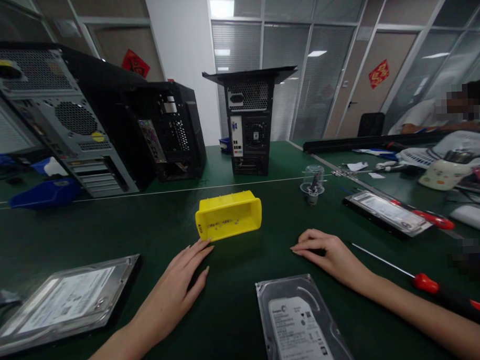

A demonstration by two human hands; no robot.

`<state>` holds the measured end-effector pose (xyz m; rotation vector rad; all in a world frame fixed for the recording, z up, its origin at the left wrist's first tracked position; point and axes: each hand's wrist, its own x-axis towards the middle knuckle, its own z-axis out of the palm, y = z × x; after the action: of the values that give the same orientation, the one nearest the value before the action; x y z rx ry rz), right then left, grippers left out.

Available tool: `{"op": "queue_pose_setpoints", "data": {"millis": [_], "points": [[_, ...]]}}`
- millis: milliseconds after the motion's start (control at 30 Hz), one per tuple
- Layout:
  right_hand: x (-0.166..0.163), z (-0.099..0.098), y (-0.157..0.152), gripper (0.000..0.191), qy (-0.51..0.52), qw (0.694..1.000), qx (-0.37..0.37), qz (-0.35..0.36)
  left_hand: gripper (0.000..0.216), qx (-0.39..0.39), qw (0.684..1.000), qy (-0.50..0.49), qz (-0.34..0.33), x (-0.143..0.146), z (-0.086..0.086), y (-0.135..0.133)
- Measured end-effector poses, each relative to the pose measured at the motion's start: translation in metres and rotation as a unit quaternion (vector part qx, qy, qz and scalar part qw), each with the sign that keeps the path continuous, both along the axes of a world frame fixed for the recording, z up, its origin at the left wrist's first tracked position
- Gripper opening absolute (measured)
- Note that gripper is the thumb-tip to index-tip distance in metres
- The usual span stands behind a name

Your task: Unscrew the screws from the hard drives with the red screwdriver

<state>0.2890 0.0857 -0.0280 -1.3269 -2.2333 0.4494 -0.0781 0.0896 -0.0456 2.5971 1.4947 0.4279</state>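
Note:
My left hand lies flat on the green table, fingers stretched out and empty, its fingertips just short of a yellow plastic bin that holds several small screws. My right hand rests palm down on the table to the right, fingers loosely curled, with nothing visible in it. A hard drive lies label up between my forearms, near the front edge. A red-handled screwdriver lies just right of my right wrist.
A second hard drive lies front left, a third with another red screwdriver at right. Three computer towers stand at the back. A small clear cup sits mid-table. A person sits far right among clutter.

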Motion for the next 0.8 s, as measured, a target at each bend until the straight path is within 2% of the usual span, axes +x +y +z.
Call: {"op": "queue_pose_setpoints", "data": {"millis": [400,800], "points": [[0.002,0.0,-0.016,0.028,-0.036,0.998,0.044,0.001,0.041,0.029,0.999,0.009,-0.014,0.003,0.005,-0.001],[0.007,-0.001,-0.014,0.029,-0.044,0.998,0.037,-0.008,0.041,0.044,0.999,-0.007,-0.013,0.002,0.002,-0.002]]}}
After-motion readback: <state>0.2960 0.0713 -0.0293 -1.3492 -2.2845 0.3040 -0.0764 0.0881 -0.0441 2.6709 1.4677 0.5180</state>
